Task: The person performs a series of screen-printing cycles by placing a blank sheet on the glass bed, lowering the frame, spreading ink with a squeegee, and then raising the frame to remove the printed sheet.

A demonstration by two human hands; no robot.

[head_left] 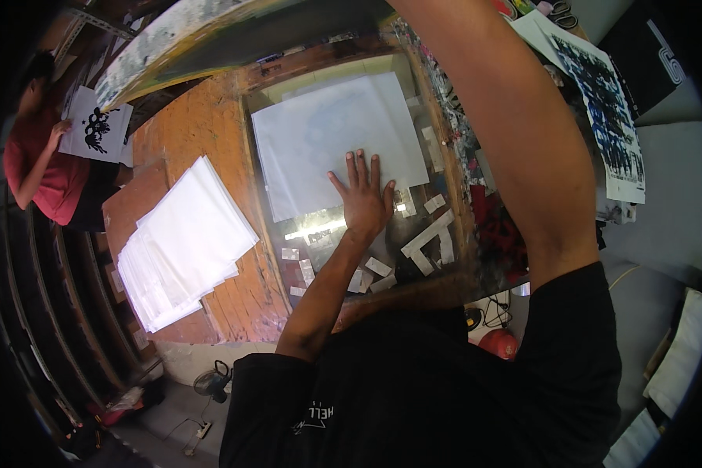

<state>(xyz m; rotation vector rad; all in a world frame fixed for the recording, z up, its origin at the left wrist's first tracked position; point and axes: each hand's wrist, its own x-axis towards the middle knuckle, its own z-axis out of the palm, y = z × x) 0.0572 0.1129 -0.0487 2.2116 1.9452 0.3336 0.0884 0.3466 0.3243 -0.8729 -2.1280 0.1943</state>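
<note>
My left hand (365, 204) lies spread on the white sheet (324, 140); I cannot tell the state of my unseen right hand.

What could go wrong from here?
The sheet might skew if the left hand slides, since its spread fingers rest on it. The raised frame might strike that hand if it dropped; the right hand is out of view, so whether it holds the frame is unclear. The stack, uneven and near the table's edge, might spill if knocked.
</note>
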